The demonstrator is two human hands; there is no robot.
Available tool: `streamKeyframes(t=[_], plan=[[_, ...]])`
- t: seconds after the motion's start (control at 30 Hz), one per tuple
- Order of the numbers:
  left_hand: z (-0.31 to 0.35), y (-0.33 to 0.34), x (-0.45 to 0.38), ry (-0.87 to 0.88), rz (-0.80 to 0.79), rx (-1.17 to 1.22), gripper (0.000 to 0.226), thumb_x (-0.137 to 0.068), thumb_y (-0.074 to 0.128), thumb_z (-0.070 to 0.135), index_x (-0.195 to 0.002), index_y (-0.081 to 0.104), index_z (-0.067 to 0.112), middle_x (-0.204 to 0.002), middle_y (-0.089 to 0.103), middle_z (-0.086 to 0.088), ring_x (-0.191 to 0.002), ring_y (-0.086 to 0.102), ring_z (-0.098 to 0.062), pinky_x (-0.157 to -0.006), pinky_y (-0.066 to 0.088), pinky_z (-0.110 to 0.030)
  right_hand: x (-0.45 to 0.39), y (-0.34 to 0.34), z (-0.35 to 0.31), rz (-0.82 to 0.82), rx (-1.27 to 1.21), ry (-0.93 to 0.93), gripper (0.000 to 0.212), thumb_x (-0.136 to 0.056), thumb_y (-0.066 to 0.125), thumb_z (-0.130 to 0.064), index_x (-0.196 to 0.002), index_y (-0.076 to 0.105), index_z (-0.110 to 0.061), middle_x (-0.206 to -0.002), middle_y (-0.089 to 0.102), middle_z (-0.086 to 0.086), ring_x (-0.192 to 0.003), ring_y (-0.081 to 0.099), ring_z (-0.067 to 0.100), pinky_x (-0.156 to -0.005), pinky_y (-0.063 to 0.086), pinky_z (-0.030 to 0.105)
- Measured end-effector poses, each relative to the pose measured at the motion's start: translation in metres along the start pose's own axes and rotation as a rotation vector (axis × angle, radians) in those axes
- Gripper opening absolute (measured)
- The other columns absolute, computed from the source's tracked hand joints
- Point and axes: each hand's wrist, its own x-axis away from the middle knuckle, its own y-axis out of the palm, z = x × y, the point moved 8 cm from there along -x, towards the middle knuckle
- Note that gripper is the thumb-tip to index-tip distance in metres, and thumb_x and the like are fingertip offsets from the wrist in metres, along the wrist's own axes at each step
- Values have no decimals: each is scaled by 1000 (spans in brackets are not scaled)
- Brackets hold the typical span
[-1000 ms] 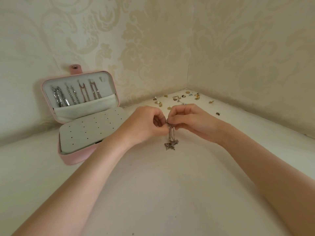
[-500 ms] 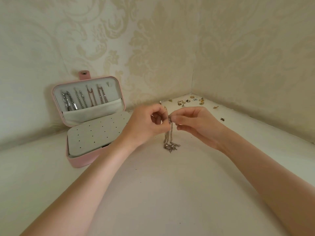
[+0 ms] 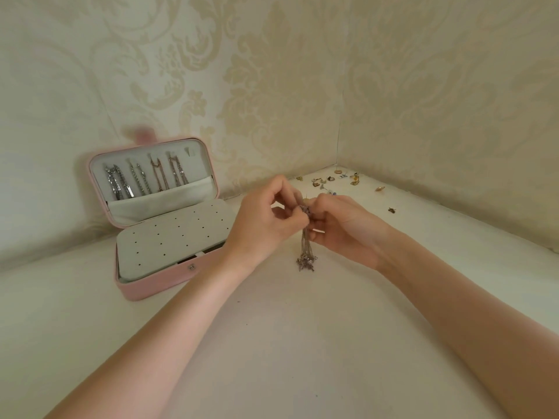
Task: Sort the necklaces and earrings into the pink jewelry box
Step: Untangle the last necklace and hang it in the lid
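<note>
A thin silver necklace [image 3: 306,252] hangs doubled between my hands, its pendant end bunched on the white table. My left hand [image 3: 266,220] pinches the top of the chain, and my right hand [image 3: 341,225] pinches it from the other side, fingertips almost touching. The pink jewelry box [image 3: 145,287] stands open at the left, lid leaning on the wall. Several chains [image 3: 142,179] hang on hooks inside the lid. The grey earring panel [image 3: 172,237] with rows of holes holds nothing. Several small earrings [image 3: 332,178] lie scattered in the far corner.
Patterned cream walls meet in a corner behind the table [image 3: 272,343]. One earring [image 3: 392,210] lies apart at the right, near the wall, and another gold one [image 3: 380,188] lies beyond it.
Both hands have kept working the top of the necklace, fingertips closing together again. The view has shifted, so the box and corner sit further right in the frame.
</note>
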Motion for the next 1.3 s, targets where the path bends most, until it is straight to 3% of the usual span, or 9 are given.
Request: streamKeyframes(t=[0.07, 0.13, 0.3, 0.43, 0.63, 0.83, 0.93, 1.1, 1.3], plan=[[-1, 1, 1, -9, 15, -24, 29, -71, 61, -4, -65, 44, 19, -71, 57, 6, -67, 52, -8, -62, 46, -22, 0, 2, 1, 11, 51, -7, 51, -84, 41, 0, -38, 54, -19, -69, 49, 3, -59, 40, 11, -57, 38, 22], [-3, 3, 1, -30, -19, -26, 28, -70, 62, -1, -71, 43, 20, -68, 56, 7, -60, 45, -10, -60, 44, -29, -1, 2, 1, 14, 141, -23, 48, -80, 46, -5, -34, 50, -20, -60, 47, -2, -56, 39, 11, -57, 35, 24], [-5, 7, 1, -96, -68, 38, 28, -69, 61, 8, -80, 38, 21, -69, 54, 1, -58, 34, -12, -56, 35, -20, -2, 2, -3, -7, 390, -62, 25, -75, 51, -20, -50, 56, -20, -65, 47, -2, -60, 44, 8, -55, 36, 21], [-7, 5, -2, -134, -35, 109, 31, -72, 61, 0, -80, 39, 20, -70, 55, 3, -56, 34, -11, -58, 35, -23, -3, -9, -7, 114, 221, -99, 32, -85, 42, -1, -56, 47, -13, -68, 48, 0, -62, 45, 11, -57, 36, 24], [-10, 16, 0, -132, -63, -72, 28, -60, 59, 17, -80, 42, 26, -69, 50, 12, -54, 39, -6, -60, 39, -26, -4, -9, -4, 173, 84, -115, 23, -83, 41, -2, -64, 48, -14, -64, 52, -4, -60, 50, 7, -59, 40, 22], [-6, 12, 0, -244, -11, 356, 22, -80, 54, -3, -87, 48, 17, -73, 53, 8, -54, 45, -6, -56, 40, -20, -7, -13, -6, 182, -206, -138, 16, -79, 42, -10, -65, 44, -16, -66, 51, -5, -69, 47, 11, -62, 37, 26], [-9, 7, -1, -316, 57, 590, 25, -82, 49, -3, -82, 49, 22, -70, 50, 8, -59, 43, -6, -55, 38, -17, -6, -14, -6, 215, -50, -169, 10, -72, 49, -13, -64, 43, -17, -65, 48, -8, -64, 45, 6, -64, 33, 26], [-14, 7, -3, -431, 61, 934, 21, -85, 47, 0, -78, 48, 20, -72, 53, 5, -71, 51, -9, -78, 45, -22, -8, -18, -5, 245, -157, -166, 22, -79, 50, -7, -59, 49, -17, -65, 52, -7, -66, 46, 9, -67, 36, 26], [-6, 12, -4, -425, -110, 810, 17, -70, 55, 4, -75, 48, 18, -61, 59, 4, -66, 60, -9, -86, 47, -23, -6, -30, 1, 335, -136, -83, 28, -85, 45, -6, -59, 43, -16, -66, 48, -4, -63, 46, 11, -65, 37, 26]])
